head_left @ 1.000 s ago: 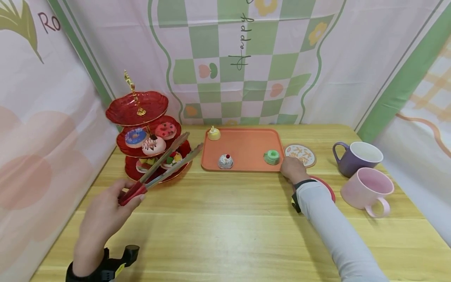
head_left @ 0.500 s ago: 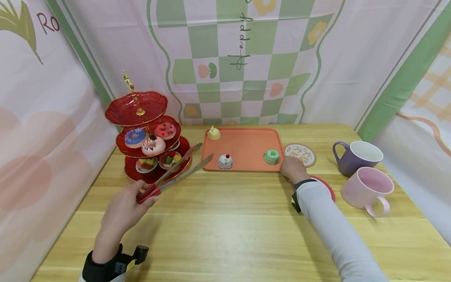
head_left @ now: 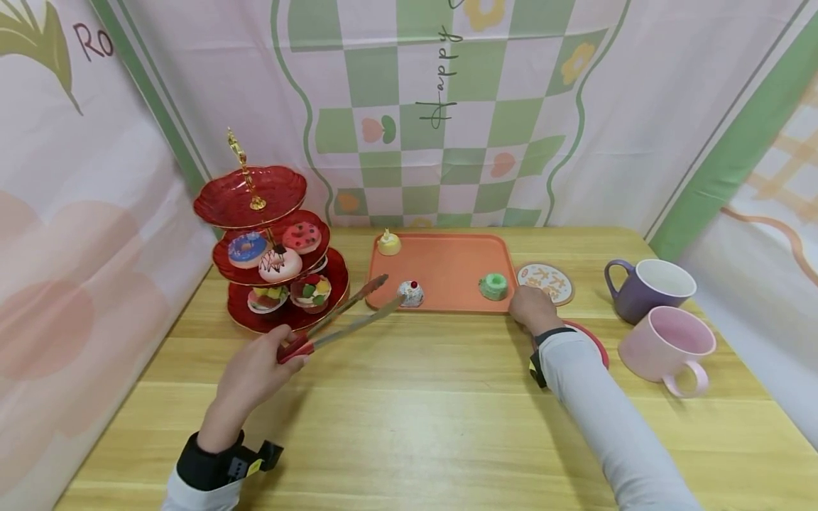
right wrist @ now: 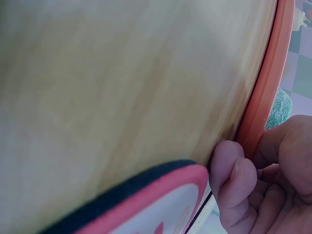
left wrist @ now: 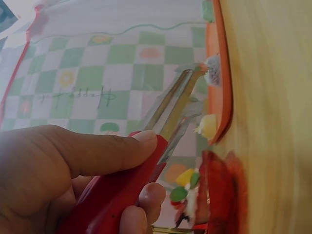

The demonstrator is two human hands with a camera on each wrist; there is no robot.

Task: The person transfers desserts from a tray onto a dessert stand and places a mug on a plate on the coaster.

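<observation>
My left hand [head_left: 258, 372] grips red-handled metal tongs [head_left: 354, 321] with their tips apart. The tips are over the near left part of an orange tray [head_left: 447, 259], close to a white cake with a red cherry [head_left: 410, 293]; contact cannot be told. Nothing is between the tips. On the tray's far left sits a small yellow cake [head_left: 388, 243], and on its right a green ring-shaped cake [head_left: 493, 286]. My right hand [right wrist: 273, 180] pinches the tray's near right corner, thumb at the rim and fingers curled below.
A red three-tier stand [head_left: 249, 188] at the left bears donuts and fruit tarts. Right of the tray lie a patterned round coaster [head_left: 549, 281] and a red-rimmed coaster [head_left: 594, 339], partly hidden by my arm. A purple mug [head_left: 639, 291] and a pink mug [head_left: 658, 351] stand farther right.
My left hand has moved right and slightly nearer with the tongs, from in front of the stand toward the cherry-topped cake. The right hand has stayed at the tray's corner.
</observation>
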